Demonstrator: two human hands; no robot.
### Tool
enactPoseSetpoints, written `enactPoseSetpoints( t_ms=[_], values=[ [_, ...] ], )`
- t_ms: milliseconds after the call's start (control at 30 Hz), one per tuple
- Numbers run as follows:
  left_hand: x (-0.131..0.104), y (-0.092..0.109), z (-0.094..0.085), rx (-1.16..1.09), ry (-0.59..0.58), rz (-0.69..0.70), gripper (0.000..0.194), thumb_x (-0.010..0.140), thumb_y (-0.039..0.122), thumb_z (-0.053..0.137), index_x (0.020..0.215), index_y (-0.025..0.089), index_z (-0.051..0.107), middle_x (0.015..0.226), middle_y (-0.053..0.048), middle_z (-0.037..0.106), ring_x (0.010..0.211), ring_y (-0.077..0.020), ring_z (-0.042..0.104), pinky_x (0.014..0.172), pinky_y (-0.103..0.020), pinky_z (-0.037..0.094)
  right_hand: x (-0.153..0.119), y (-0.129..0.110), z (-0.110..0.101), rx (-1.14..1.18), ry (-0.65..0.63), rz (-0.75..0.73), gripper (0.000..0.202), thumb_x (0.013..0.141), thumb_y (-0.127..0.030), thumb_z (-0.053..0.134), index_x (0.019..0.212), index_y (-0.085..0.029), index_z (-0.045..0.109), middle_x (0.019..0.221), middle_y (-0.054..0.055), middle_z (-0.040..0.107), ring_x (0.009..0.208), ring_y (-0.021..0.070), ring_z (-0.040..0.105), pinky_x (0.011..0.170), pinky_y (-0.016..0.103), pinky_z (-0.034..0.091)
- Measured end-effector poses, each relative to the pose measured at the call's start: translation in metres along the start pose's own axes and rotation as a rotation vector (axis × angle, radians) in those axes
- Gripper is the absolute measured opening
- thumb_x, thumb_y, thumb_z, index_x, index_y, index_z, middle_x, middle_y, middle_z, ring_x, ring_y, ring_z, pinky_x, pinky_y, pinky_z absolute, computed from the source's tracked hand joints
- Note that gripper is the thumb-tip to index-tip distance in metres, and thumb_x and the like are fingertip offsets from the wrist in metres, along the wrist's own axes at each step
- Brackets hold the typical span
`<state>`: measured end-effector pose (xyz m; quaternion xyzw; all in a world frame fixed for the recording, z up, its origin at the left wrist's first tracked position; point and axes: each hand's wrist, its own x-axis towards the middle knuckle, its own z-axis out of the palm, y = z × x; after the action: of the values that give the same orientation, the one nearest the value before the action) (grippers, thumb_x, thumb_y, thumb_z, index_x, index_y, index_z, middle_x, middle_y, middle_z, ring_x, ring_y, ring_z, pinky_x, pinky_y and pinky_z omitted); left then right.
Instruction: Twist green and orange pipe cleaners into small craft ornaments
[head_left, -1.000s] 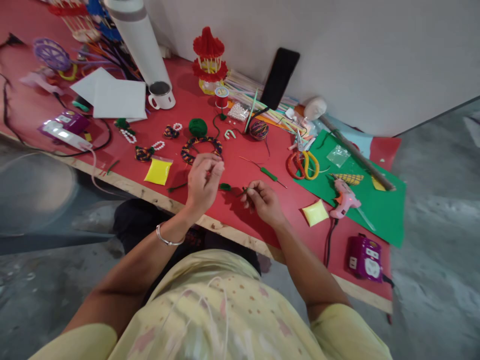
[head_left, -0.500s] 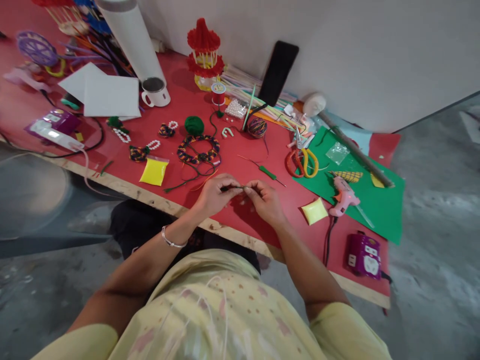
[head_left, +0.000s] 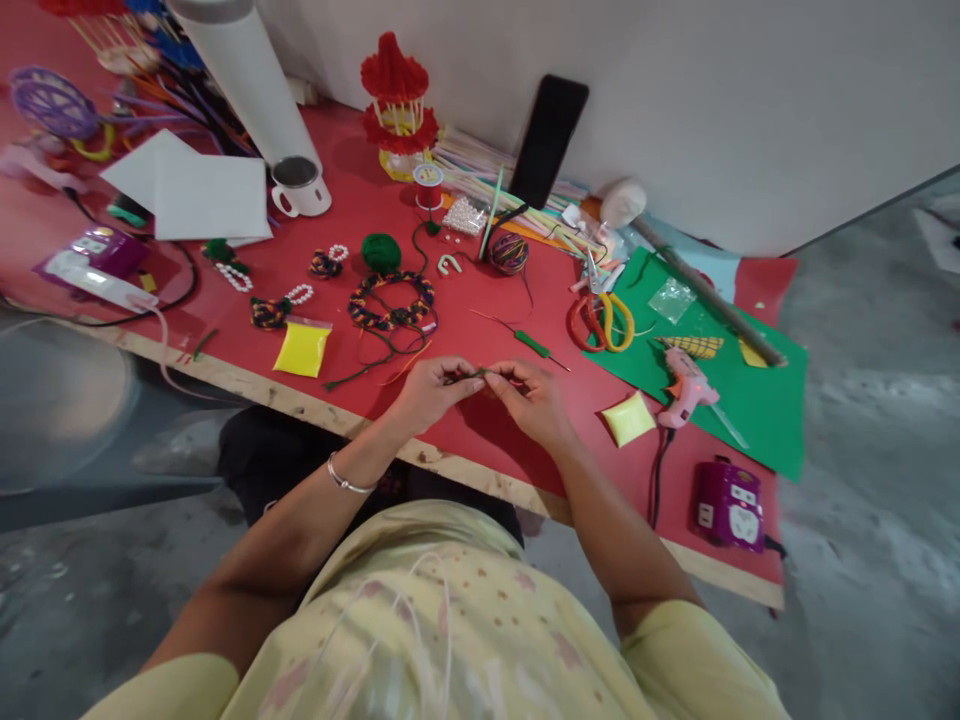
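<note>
My left hand point(head_left: 435, 392) and my right hand point(head_left: 529, 398) meet over the front of the red table, both closed in a pinch. Between their fingertips is a small piece of dark green yarn point(head_left: 481, 372), mostly covered by the fingers. Just beyond my right hand lies a crochet hook point(head_left: 532, 345) with a green handle. Up and left of my left hand is a ring of multicoloured braided yarn point(head_left: 354, 307), with dark green strands trailing from it. A green yarn ball point(head_left: 381, 253) sits behind the ring.
Scissors point(head_left: 616, 322) lie on a green sheet point(head_left: 772, 400) at right, near a pink glue gun point(head_left: 686, 388) and a purple power socket point(head_left: 727, 505). A phone point(head_left: 550, 140) leans at the back. A mug point(head_left: 301, 188) and yellow packet point(head_left: 302, 347) stand left.
The view has shifted slightly, so the table items sit a little further left. Both hands keep their pinch, and slightly more of the green yarn shows between the fingertips.
</note>
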<state>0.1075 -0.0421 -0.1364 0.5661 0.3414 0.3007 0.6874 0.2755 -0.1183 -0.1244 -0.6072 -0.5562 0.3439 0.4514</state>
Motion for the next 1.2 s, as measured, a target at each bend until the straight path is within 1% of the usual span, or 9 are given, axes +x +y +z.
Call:
enactPoseSetpoints(
  t_ms=[100, 200, 267, 333, 500, 833, 1000, 1100, 1200],
  values=[
    [-0.0009, -0.0015, -0.0005, -0.048, -0.055, -0.101, 0.029, 0.075, 0.041, 0.078, 0.078, 0.016, 0.063, 0.047, 0.006, 0.051, 0.039, -0.0048, 0.040, 0.040, -0.018, 0.029, 0.0002, -0.0017, -0.0001, -0.046, 0.006, -0.032, 0.021, 0.096, -0.040, 0.056, 0.093, -0.023, 0.068, 0.094, 0.005, 0.070, 0.081, 0.0170, 0.063, 0.066, 0.029, 0.049],
    [-0.0009, -0.0014, -0.0002, -0.041, -0.073, -0.120, 0.030, 0.076, 0.041, 0.077, 0.080, 0.015, 0.062, 0.046, 0.006, 0.051, 0.037, -0.0045, 0.039, 0.039, -0.018, 0.026, 0.0015, -0.0023, 0.0008, -0.076, 0.100, -0.061, 0.018, 0.094, -0.037, 0.058, 0.101, -0.024, 0.067, 0.119, 0.008, 0.065, 0.078, 0.0141, 0.059, 0.063, 0.028, 0.047],
    [-0.0006, -0.0007, 0.0006, -0.037, -0.057, -0.109, 0.029, 0.076, 0.040, 0.076, 0.080, 0.015, 0.062, 0.047, 0.006, 0.053, 0.037, -0.0042, 0.039, 0.039, -0.018, 0.027, 0.0029, -0.0016, 0.0012, -0.048, 0.113, -0.051, 0.025, 0.092, -0.038, 0.062, 0.113, -0.026, 0.066, 0.125, 0.008, 0.062, 0.071, 0.0119, 0.055, 0.058, 0.027, 0.045],
    [-0.0004, -0.0005, 0.0016, -0.040, -0.045, -0.103, 0.028, 0.076, 0.039, 0.076, 0.080, 0.015, 0.062, 0.047, 0.006, 0.053, 0.037, -0.0040, 0.038, 0.039, -0.018, 0.027, 0.0045, 0.0000, 0.0014, -0.021, 0.081, -0.049, 0.029, 0.090, -0.040, 0.065, 0.116, -0.028, 0.067, 0.117, 0.007, 0.064, 0.070, 0.0120, 0.054, 0.058, 0.027, 0.044],
    [-0.0015, -0.0010, 0.0031, -0.066, -0.036, -0.109, 0.028, 0.073, 0.038, 0.078, 0.077, 0.015, 0.062, 0.053, 0.004, 0.058, 0.042, -0.0047, 0.044, 0.040, -0.017, 0.029, 0.0063, 0.0025, 0.0032, 0.004, 0.047, -0.094, 0.018, 0.093, -0.039, 0.064, 0.085, -0.024, 0.071, 0.083, 0.003, 0.066, 0.078, 0.0164, 0.061, 0.069, 0.030, 0.047],
    [-0.0016, 0.0009, 0.0023, -0.083, -0.011, -0.108, 0.034, 0.069, 0.043, 0.081, 0.073, 0.014, 0.063, 0.057, 0.001, 0.063, 0.040, -0.0044, 0.044, 0.038, -0.018, 0.028, 0.0057, 0.0017, 0.0057, -0.051, 0.133, 0.007, 0.023, 0.094, -0.041, 0.059, 0.085, -0.022, 0.069, 0.085, 0.004, 0.066, 0.070, 0.0138, 0.056, 0.060, 0.027, 0.040],
    [-0.0021, 0.0040, 0.0049, -0.034, -0.029, -0.107, 0.030, 0.072, 0.041, 0.078, 0.072, 0.014, 0.065, 0.050, 0.003, 0.058, 0.038, -0.0043, 0.041, 0.038, -0.018, 0.029, 0.0057, 0.0008, 0.0022, 0.110, 0.075, 0.004, 0.029, 0.089, -0.044, 0.067, 0.112, -0.028, 0.071, 0.109, 0.005, 0.067, 0.073, 0.0131, 0.056, 0.064, 0.028, 0.046],
    [-0.0014, 0.0005, 0.0051, -0.041, -0.032, -0.099, 0.028, 0.071, 0.038, 0.079, 0.072, 0.014, 0.066, 0.055, 0.001, 0.062, 0.040, -0.0043, 0.044, 0.040, -0.018, 0.032, 0.0062, 0.0003, 0.0031, 0.145, 0.045, -0.021, 0.018, 0.088, -0.042, 0.069, 0.092, -0.025, 0.074, 0.092, 0.004, 0.069, 0.076, 0.0151, 0.060, 0.069, 0.030, 0.049],
    [-0.0009, -0.0046, 0.0039, -0.058, -0.016, -0.071, 0.026, 0.071, 0.036, 0.079, 0.074, 0.013, 0.067, 0.066, -0.002, 0.069, 0.042, -0.0041, 0.045, 0.041, -0.019, 0.035, 0.0071, 0.0016, 0.0049, 0.185, 0.036, 0.015, 0.020, 0.088, -0.041, 0.068, 0.079, -0.023, 0.072, 0.079, 0.003, 0.068, 0.077, 0.0166, 0.062, 0.075, 0.033, 0.051]
  ],
)
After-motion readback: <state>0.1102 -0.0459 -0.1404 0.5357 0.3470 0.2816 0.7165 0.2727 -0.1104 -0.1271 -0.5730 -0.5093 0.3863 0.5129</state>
